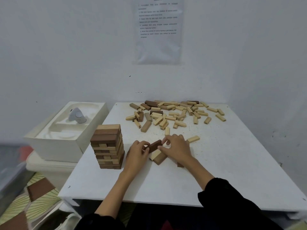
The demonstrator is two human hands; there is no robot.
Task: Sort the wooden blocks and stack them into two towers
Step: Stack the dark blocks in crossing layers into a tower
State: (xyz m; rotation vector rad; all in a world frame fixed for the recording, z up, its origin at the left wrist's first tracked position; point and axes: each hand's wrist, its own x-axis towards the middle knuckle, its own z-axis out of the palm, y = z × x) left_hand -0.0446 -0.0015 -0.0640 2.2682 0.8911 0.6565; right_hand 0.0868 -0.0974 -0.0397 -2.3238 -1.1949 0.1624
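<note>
A tower of mixed dark and light wooden blocks point(108, 146) stands on the left part of the white table point(232, 163). To its right, my left hand point(137, 154) and my right hand point(176, 147) together hold a dark brown block point(155, 145) by its two ends, just above the table. Under it lie a couple of blocks point(159, 157), one light and one mid-brown, side by side. A light block point(193, 139) lies just right of my right hand. A loose pile of blocks point(174, 113), mostly light, covers the far side of the table.
A white box point(49, 143) holding a moulded insert and a small grey device point(77, 115) sits left of the table. The wall stands right behind the pile, with a printed sheet point(157, 30) taped to it. A patterned mat point(33, 196) covers the floor at lower left.
</note>
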